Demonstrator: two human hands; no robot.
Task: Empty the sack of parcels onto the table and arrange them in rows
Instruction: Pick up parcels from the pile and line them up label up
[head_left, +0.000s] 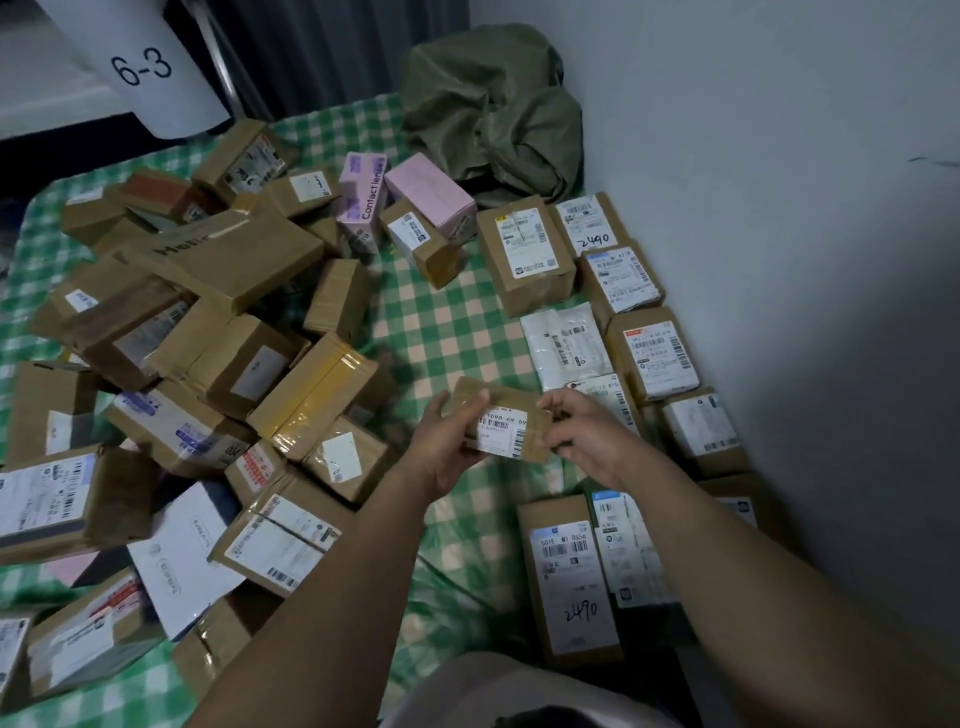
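Brown parcel (501, 423): I hold it label-up above the checked worktop (441, 332), between heap and rows.
Fingers: left hand (447, 447) and right hand (582, 434) both grasping its short ends.
Long axis: runs hand to hand.
Rows (618, 322): to my right, right hand nearer.
Sack (493, 109): slumped, far corner.
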